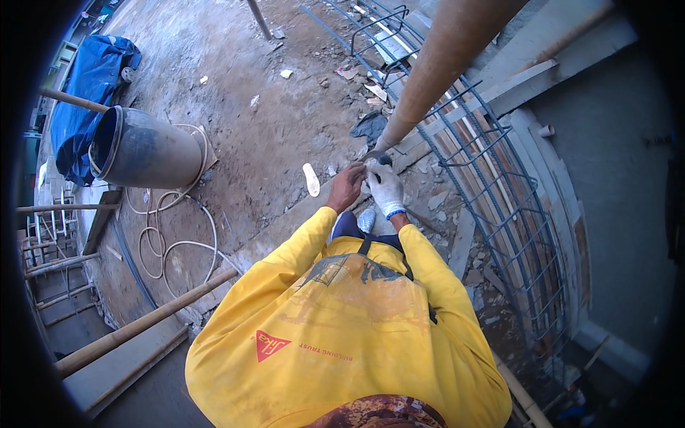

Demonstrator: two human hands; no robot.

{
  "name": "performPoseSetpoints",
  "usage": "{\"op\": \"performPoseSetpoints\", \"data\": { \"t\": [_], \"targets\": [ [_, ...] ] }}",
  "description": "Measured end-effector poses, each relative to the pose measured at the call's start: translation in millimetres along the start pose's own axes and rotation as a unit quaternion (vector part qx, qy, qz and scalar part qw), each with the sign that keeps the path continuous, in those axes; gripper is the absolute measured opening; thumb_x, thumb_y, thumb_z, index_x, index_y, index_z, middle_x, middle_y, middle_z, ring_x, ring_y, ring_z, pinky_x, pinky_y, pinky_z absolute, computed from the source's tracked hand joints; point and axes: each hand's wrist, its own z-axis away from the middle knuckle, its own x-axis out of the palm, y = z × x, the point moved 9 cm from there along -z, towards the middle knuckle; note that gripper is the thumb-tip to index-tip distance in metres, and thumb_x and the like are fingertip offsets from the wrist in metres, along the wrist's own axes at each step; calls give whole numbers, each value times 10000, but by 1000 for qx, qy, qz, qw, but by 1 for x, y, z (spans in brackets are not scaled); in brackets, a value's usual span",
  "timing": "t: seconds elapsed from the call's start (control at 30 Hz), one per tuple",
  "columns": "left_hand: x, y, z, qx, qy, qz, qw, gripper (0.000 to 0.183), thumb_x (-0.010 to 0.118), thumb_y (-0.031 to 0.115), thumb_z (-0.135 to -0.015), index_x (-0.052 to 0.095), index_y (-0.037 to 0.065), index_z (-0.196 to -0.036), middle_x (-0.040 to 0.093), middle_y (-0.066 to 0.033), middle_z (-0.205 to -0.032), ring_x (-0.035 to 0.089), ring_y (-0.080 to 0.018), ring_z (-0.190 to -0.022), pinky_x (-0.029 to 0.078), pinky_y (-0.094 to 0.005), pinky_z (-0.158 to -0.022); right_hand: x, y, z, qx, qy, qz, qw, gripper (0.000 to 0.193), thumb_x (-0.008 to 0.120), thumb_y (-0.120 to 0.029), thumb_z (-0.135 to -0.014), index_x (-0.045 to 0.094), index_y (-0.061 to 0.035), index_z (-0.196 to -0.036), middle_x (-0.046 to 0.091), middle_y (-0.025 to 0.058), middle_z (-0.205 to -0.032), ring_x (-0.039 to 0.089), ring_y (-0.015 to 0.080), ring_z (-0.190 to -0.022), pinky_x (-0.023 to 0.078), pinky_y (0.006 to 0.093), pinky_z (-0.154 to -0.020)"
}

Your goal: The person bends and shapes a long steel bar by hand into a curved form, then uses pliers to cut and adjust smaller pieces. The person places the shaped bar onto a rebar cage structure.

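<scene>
My two hands meet in front of me, close to the foot of a thick brown pole (pixel 430 68). The bare left hand (pixel 346 187) has its fingers bent and drawn together at the right hand's fingertips; what they pinch, if anything, is too small to make out. A whitish work glove with a blue cuff covers my right hand (pixel 386 187), its fingers curled. At those fingers shows a small dark rounded thing (pixel 379 157), whose kind I cannot tell. Just left of my hands, a pale shoe-sole-shaped piece (pixel 311 180) lies on the ground.
A long rebar cage (pixel 492 178) runs along my right over planks and rubble. To the left stand a grey drum (pixel 153 150), a coiled pale hose (pixel 165 246) and a blue tarp (pixel 82 107). A bamboo pole (pixel 146 323) crosses at lower left.
</scene>
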Motion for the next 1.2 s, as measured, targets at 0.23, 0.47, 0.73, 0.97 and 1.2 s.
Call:
{"op": "performPoseSetpoints", "data": {
  "t": [0.23,0.47,0.73,0.97,1.2],
  "targets": [
    [-14,-16,16,-18,53,23,998,321,689,142,-961,733,-6,-1243,718,-226,-1282,691,-410,-1179,549,-436,-1016,14,26,12,134,-59,-89,985,237,743,-159,-938,699,-79,-1157,749,192,-1047,733,394,-1000,580,478,-858],
    [-17,-15,13,-50,68,31,996,326,705,182,-978,739,4,-1249,743,-214,-1228,719,-376,-1149,545,-420,-1017,24,11,1,70,-62,-82,992,199,746,-187,-938,744,-60,-1091,758,170,-1063,727,377,-1024,569,442,-893],
    [-10,-30,14,-72,99,28,992,327,734,202,-951,753,24,-1224,752,-204,-1209,723,-382,-1126,551,-429,-998,32,19,7,111,-60,-151,980,193,722,-110,-945,742,-34,-1121,758,170,-1065,736,311,-1008,559,414,-905],
    [-9,-26,14,-54,113,18,992,315,725,197,-955,759,29,-1218,743,-206,-1222,705,-401,-1161,539,-438,-1019,26,29,10,104,-75,-172,977,246,714,-91,-956,681,1,-1182,734,156,-1063,703,258,-973,550,384,-891],
    [-9,-24,14,-69,120,24,990,342,722,284,-965,754,38,-1201,720,-210,-1202,679,-424,-1147,533,-465,-995,23,26,5,114,-73,-246,960,203,678,-48,-959,645,7,-1151,703,114,-1033,670,208,-953,548,367,-899]
  ]
}}
